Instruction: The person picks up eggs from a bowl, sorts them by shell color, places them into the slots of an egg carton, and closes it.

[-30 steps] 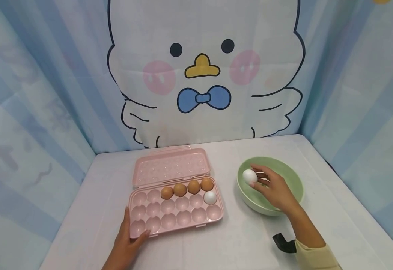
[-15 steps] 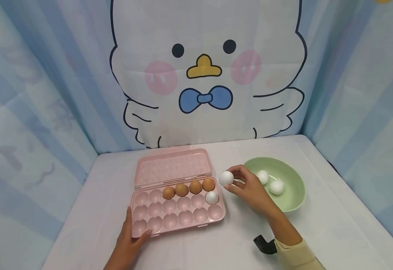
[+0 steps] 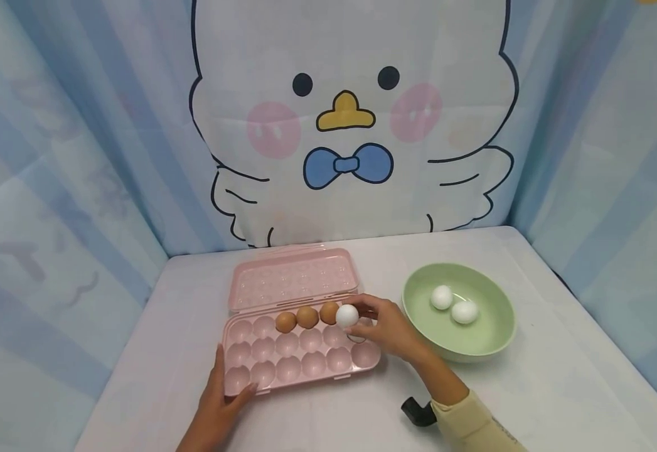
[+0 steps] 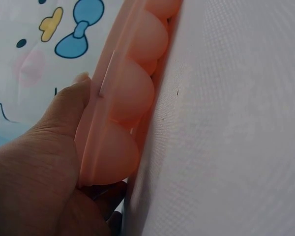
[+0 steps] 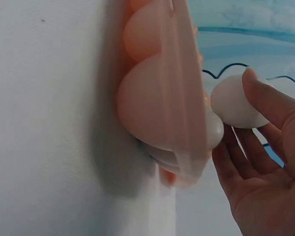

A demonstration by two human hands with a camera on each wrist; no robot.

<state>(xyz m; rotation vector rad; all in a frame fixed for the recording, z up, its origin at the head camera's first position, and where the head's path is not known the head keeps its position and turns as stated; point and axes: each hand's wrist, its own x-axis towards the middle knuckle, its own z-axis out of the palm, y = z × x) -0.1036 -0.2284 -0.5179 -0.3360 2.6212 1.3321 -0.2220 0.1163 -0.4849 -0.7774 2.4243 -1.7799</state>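
A pink egg carton (image 3: 288, 367) lies with its lid (image 3: 294, 279) folded back. My left hand (image 3: 215, 402) grips its near left corner; in the left wrist view the thumb (image 4: 71, 105) lies along the rim. My right hand (image 3: 390, 326) pinches a white egg (image 3: 347, 316) between thumb and fingers, above the carton's right end. Brown eggs (image 3: 307, 316) fill part of the back row, the rightmost one hidden by the right hand and held egg. Another white egg (image 5: 215, 130) sits in a cup just under the held one in the right wrist view.
A green bowl (image 3: 447, 344) holding two white eggs (image 3: 464, 312) stands right of the carton. A black angled piece (image 3: 418, 412) sticks out beside the right sleeve (image 3: 469, 420). Behind the white table (image 3: 328, 420) hangs a curtain (image 3: 345, 207) with a cartoon bird.
My right hand has carried the white egg left from over the green bowl to the carton's right end, uncovering two white eggs in the bowl. The left hand keeps its hold on the carton.
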